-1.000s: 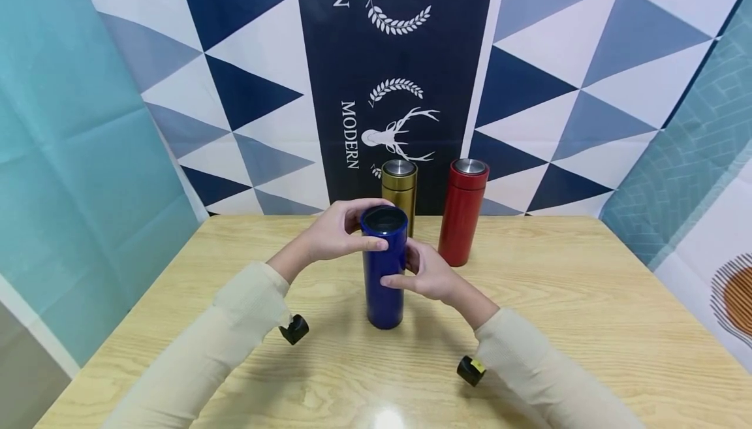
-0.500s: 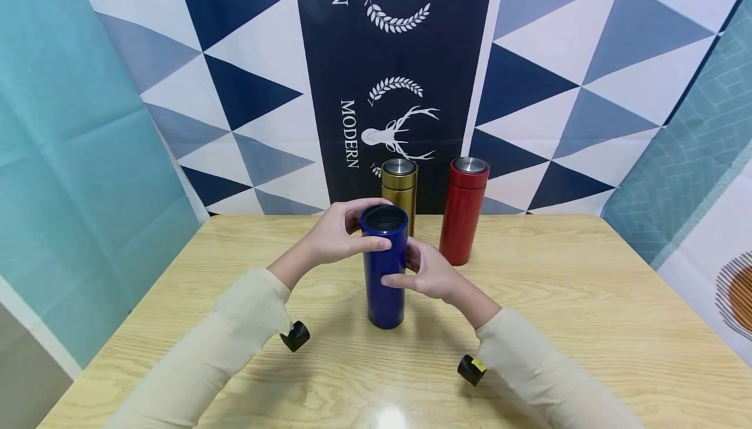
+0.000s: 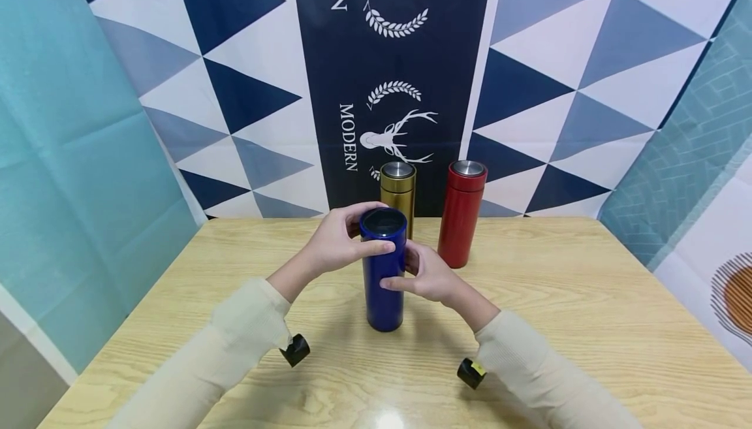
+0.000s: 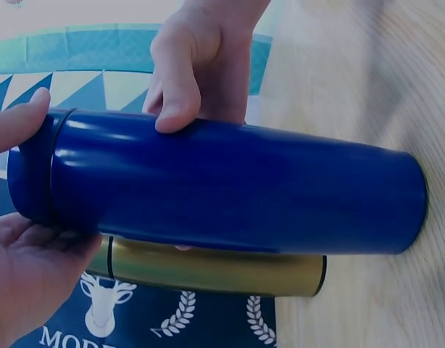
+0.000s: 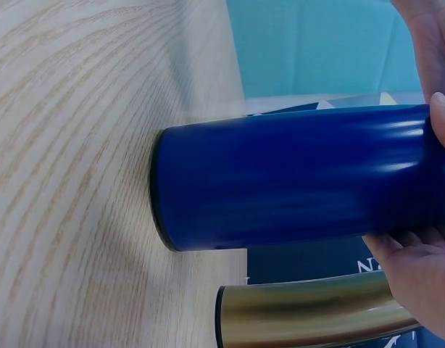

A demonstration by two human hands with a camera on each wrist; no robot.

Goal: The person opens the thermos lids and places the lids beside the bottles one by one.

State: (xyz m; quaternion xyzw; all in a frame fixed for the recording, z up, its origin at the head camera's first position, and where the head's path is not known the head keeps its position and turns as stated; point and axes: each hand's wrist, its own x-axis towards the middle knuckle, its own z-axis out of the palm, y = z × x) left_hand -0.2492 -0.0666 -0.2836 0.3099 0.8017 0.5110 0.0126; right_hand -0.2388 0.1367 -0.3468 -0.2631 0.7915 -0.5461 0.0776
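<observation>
A blue thermos (image 3: 384, 298) stands upright on the wooden table, its dark top facing the head camera. My left hand (image 3: 346, 239) grips it around the lid, thumb across the near side and fingers behind. Lower down, my right hand (image 3: 431, 273) holds the body from the right, its thumb on the front. In the left wrist view a dark seam separates the lid (image 4: 34, 170) from the body, and the left thumb and fingers are on either side of that lid. The far fingers of both hands are partly hidden by the thermos.
A gold thermos (image 3: 399, 187) stands just behind the blue one, partly covered by it. To its right is a red thermos (image 3: 462, 220); both have silver tops. A patterned cloth (image 3: 252, 109) hangs along the table's (image 3: 558, 298) back edge.
My left thumb has slid slightly to the right across the lid, and the left wrist has dipped a little. The right hand and the blue thermos stay in place.
</observation>
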